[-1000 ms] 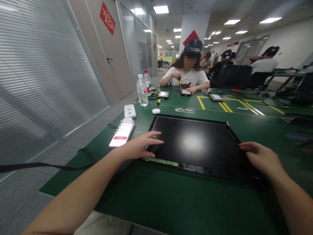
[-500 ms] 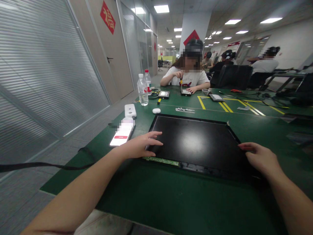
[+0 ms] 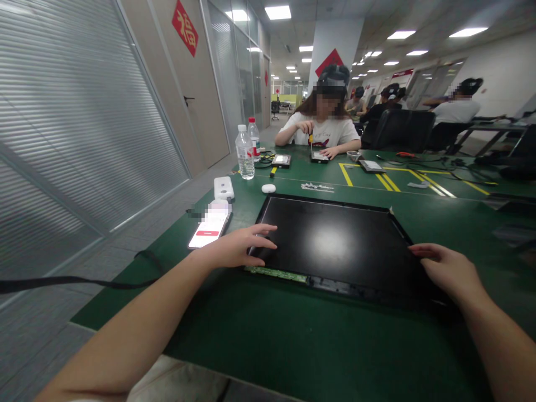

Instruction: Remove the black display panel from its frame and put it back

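Note:
A black LCD screen panel lies flat, face up, on the green table in front of me. A green circuit board strip shows along its near edge, at the left. My left hand rests over the panel's left edge, fingers spread apart, tips on or just above the dark surface. At the right edge, my right hand has its fingers bent round the rim; their undersides are hidden. Close to my left wrist lies a lit phone.
Beyond the panel are a white earbud case, a white power bank, two water bottles and clear scraps. Across the green table, a co-worker holds a screwdriver at a hard drive. Cables lie at the far right.

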### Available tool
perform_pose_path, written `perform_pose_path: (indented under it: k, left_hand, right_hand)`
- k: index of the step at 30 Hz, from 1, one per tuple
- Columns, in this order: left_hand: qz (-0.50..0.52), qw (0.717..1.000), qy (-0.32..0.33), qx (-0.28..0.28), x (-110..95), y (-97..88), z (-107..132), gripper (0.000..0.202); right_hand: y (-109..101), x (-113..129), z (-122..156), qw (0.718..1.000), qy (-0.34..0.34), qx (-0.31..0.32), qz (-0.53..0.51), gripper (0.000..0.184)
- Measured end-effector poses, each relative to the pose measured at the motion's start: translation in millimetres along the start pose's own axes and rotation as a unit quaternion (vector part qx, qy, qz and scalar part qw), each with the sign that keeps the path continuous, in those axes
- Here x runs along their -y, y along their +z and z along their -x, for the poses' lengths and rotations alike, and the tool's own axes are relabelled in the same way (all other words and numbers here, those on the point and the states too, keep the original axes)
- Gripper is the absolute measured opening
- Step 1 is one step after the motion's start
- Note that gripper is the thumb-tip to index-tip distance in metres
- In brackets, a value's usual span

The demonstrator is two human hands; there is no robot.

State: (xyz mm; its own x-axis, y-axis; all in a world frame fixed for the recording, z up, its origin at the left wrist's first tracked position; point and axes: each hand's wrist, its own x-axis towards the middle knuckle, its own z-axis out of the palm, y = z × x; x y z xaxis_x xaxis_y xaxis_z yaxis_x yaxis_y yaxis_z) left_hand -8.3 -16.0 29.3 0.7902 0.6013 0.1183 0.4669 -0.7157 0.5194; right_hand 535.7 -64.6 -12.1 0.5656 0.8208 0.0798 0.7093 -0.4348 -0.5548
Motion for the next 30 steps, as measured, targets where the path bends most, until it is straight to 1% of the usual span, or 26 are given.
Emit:
perform_pose_path:
  k: [2,6,12,14,16,18,21,25,30]
  left_hand:
    - [0.0,1.0,0.006,-0.001,0,0.1,0,0.043]
    - [-0.006,1.0,0.009,-0.008,3,0.7,0,0.04]
    - [-0.028,0.999,-0.024,-0.01,4,0.9,-1,0.045]
    - [-0.035,0.998,-0.043,-0.028,3,1.6,-3,0.043]
    - [-0.048,0.994,-0.073,-0.066,4,3.6,-6,0.039]
    - [-0.072,0.985,-0.113,-0.11,9,7.0,-8,0.04]
    - [-0.123,0.967,-0.17,-0.146,20,13.5,-11,0.042]
    - [-0.157,0.953,-0.212,-0.149,31,20.1,-16,0.046]
    - [-0.169,0.95,-0.229,-0.129,30,19.8,-24,0.049]
  right_hand:
    - [1,-5,-3,1.0,-0.002,0.0,-0.009,0.038]
    - [6,-10,-5,1.0,-0.018,-0.019,-0.015,0.039]
    - [6,-4,2,0.999,-0.02,-0.025,0.002,0.037]
    - [5,-2,2,0.999,-0.031,-0.02,0.012,0.036]
    - [3,-1,2,0.999,-0.037,-0.014,0.016,0.036]
    - [2,0,2,0.999,-0.031,-0.007,0.016,0.035]
    - [1,2,3,1.0,-0.021,-0.007,0.012,0.034]
    - [4,1,4,0.999,-0.034,-0.024,0.005,0.034]
    - [7,-1,4,0.999,-0.032,-0.026,-0.001,0.034]
